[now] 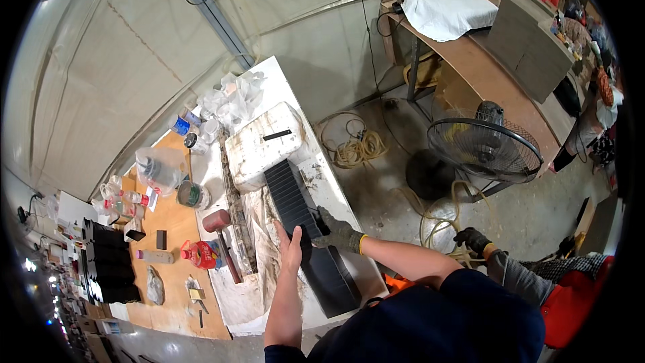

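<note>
A long row of black pieces (290,191), packed side by side with thin lines between them, runs slantwise along the white table. Its nearer part is a smoother black length (330,282) that passes between my hands toward my body. My left hand (290,247) is bare and lies along the row's left side, fingers stretched and thumb apart. Wearing a grey glove with a yellow cuff, my right hand (340,235) grips the row from the right. Its fingertips are partly hidden against the black pieces. Beyond the row, a small black strip (277,135) rests on a stained white block (262,151).
Left of the row lie a mallet (222,235), a stained cloth (259,228), a red jug (200,254) and a glass jar (193,195). Black stacks (107,262) stand far left. At right are a fan (485,148), coiled hoses (356,148) and another person's gloved hand (472,240).
</note>
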Motion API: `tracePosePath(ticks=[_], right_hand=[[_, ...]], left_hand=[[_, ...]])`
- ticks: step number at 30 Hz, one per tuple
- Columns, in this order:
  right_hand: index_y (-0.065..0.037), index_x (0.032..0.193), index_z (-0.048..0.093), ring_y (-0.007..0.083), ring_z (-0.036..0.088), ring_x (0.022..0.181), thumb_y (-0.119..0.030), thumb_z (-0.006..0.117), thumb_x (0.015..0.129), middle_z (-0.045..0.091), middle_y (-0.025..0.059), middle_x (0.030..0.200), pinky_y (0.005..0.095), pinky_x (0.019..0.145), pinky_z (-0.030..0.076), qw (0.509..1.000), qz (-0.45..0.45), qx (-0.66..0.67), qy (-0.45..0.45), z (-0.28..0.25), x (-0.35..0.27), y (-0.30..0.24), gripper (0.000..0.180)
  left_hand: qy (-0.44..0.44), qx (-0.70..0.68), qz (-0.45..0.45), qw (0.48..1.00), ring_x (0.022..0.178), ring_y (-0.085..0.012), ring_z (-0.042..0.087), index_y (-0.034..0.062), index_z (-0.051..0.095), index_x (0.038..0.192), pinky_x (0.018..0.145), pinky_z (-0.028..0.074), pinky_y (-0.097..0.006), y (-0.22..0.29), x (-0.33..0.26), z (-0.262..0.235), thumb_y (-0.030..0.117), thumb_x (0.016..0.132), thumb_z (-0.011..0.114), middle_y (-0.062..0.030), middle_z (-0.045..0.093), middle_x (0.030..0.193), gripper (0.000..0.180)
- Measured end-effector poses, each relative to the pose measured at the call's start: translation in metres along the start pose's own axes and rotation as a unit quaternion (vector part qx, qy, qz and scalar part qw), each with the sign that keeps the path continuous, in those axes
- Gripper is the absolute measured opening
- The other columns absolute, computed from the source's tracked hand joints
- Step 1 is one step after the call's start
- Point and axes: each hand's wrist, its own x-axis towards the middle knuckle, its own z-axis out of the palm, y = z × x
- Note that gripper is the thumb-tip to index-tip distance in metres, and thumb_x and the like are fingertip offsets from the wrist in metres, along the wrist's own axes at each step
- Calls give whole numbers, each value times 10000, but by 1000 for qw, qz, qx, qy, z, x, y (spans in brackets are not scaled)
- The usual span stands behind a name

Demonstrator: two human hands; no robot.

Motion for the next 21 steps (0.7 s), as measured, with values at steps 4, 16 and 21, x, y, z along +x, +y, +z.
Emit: tracePosePath(ticks=[4,16,21], right_hand=[[9,1499,49,327,266,1408,-587,751,663,216,248,1525,350,1128,259,1000,7,-1,7,3,6,-7,1244],[19,1491,94,341,279,1397,-591,751,659,232,260,1512,354,1124,268,999,-30,-13,5,3,8,-8,1222],[12,1494,72,333,199,1427,-561,753,673,147,250,1541,356,1142,231,997,-54,-43,35,18,4,1,1211]], left_hand=[[12,-11,31,999,1450,-307,133,16,91,1509,1154,143,-355,-15,9,1,502,914,539,-208,139,1561,889],[19,-30,51,998,1413,-299,249,-30,128,1491,1133,203,-322,-27,13,5,384,949,538,-220,237,1529,796],[14,-39,48,998,1415,-296,246,-23,130,1493,1135,198,-321,-18,8,6,367,956,530,-217,239,1529,775]])
